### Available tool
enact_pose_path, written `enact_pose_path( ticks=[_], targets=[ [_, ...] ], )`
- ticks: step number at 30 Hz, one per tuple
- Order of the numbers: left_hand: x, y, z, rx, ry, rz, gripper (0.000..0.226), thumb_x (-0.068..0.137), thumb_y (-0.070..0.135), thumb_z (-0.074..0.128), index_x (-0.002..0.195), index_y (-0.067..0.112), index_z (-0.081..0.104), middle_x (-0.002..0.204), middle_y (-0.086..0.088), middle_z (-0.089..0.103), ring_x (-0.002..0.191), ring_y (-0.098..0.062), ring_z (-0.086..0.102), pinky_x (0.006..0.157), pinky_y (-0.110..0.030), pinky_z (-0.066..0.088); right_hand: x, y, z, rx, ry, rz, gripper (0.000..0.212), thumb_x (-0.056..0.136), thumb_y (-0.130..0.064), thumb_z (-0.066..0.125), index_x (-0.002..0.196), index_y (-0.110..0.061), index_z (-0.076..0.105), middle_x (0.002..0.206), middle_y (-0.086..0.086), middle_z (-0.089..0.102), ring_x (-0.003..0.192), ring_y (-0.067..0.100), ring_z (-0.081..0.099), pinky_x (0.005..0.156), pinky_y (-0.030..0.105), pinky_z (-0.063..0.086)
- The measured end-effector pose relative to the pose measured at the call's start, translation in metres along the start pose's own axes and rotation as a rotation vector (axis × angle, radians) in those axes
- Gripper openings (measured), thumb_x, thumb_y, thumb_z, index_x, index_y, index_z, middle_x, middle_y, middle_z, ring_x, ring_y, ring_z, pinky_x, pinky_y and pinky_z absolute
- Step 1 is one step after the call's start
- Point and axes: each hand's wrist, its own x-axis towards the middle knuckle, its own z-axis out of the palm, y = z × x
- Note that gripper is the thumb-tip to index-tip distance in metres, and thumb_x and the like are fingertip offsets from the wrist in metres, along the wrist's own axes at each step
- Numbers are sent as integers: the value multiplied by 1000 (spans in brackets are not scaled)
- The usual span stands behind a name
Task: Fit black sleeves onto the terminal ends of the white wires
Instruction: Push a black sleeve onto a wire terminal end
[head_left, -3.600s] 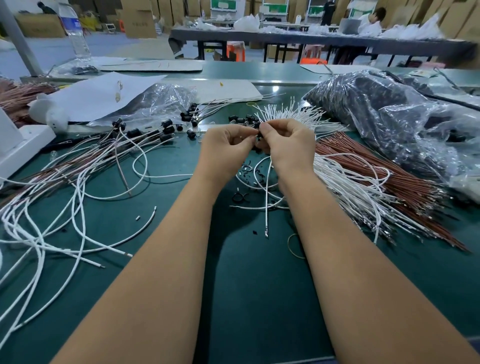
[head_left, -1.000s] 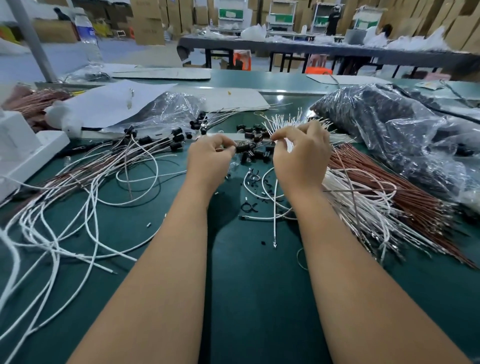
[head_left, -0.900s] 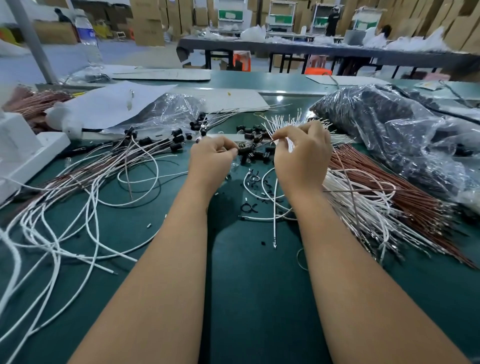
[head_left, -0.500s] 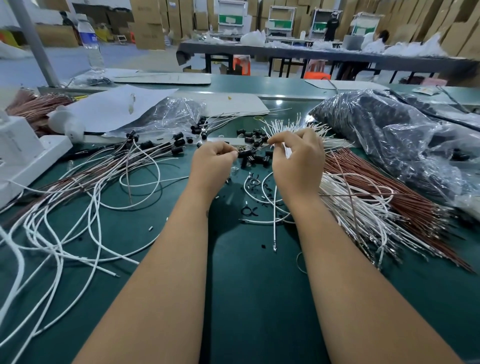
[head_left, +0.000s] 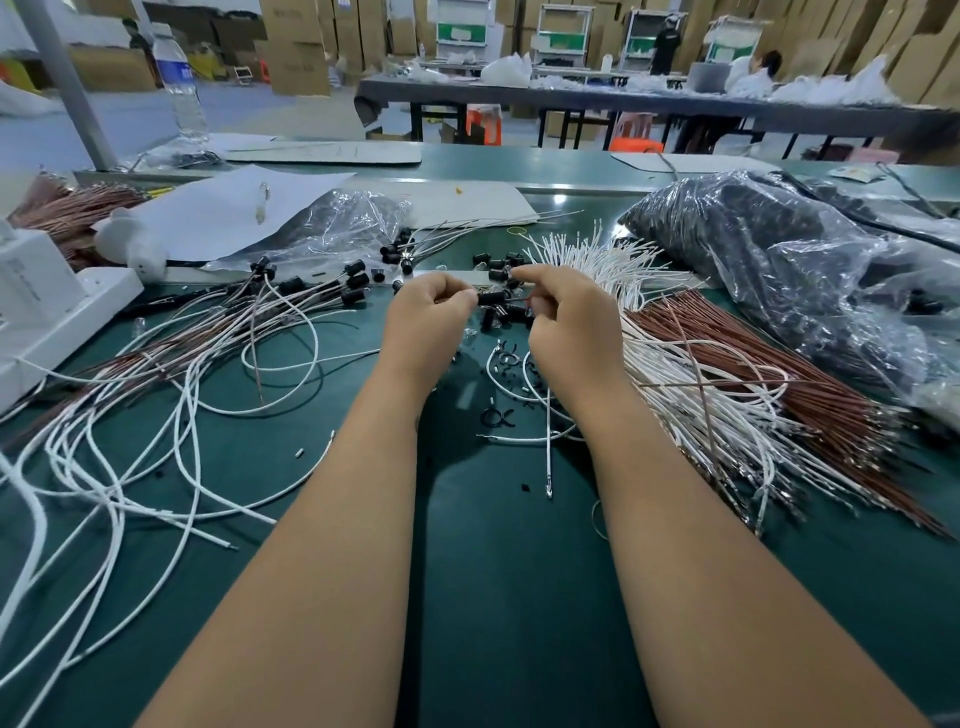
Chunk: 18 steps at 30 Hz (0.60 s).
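Green matting covers the bench (head_left: 498, 597), which runs back to a raised ledge; beyond it lies a warehouse floor with stacked brown cardboard boxes (head_left: 296, 47) and a long dark table (head_left: 649, 106). Near the middle of the bench, the left hand (head_left: 428, 322) has its fingers curled, pinching a small black cylindrical sleeve (head_left: 491, 298) at its tip. The right hand (head_left: 569, 317), just beside it, has its fingers curled round a thin white wire (head_left: 548, 441) that hangs down to the mat. Whether the wire's end has entered the sleeve is hidden between the fingertips. Loose black sleeves (head_left: 498, 273) lie behind the hands. A fanned bundle of white wires (head_left: 618, 265) and a bundle of brown wires (head_left: 810, 395) lie toward the right edge, below a crumpled clear plastic bag of dark parts (head_left: 779, 270). Sleeved white wires (head_left: 156, 395) sprawl toward the left edge, cut off by the picture's border. A white plastic device (head_left: 47, 306) at the left edge is only partly seen.
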Motion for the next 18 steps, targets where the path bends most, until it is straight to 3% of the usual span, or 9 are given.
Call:
enact_pose_path(
  ticks=[4,7,10,13,16,18],
  targets=[
    [-2,2,8,64,-26,37,13,91,12,57,79,17,62,61,10,54,52,-1,45,51,-14,37,-2,0,5,-30,-68,-25,44,86,8,49,121,-12,66,115,6,69,106,21,61,90,21,42],
    [-3,3,5,13,-58,57,17,88,4,57,81,18,64,68,8,60,51,5,48,53,-7,39,0,1,5,-47,-59,-35,39,87,9,47,118,-5,67,114,11,68,107,25,59,87,16,35],
    [-4,5,4,70,-62,162,18,84,-3,62,86,15,65,75,12,62,61,15,55,61,-2,39,0,0,3,-51,-77,-45,37,86,9,47,113,-3,69,109,13,68,103,27,60,87,22,40],
    [-4,6,2,105,-20,262,16,84,-6,64,90,8,69,77,11,62,66,17,56,62,-2,40,0,-2,2,-41,-93,-49,31,86,2,54,113,-6,69,108,10,68,102,23,60,87,20,40],
    [-1,3,0,234,12,318,13,86,-3,63,94,5,71,87,-2,67,78,6,60,72,-8,44,0,-1,2,-126,-118,-61,22,91,-14,61,112,-10,68,106,4,67,99,21,60,87,29,45],
    [4,-3,0,460,98,279,14,90,6,60,100,8,69,100,-6,67,96,-16,58,84,-25,42,0,2,1,-217,-95,-57,18,94,-15,59,109,-12,66,103,3,68,93,20,60,81,30,46]
  ],
)
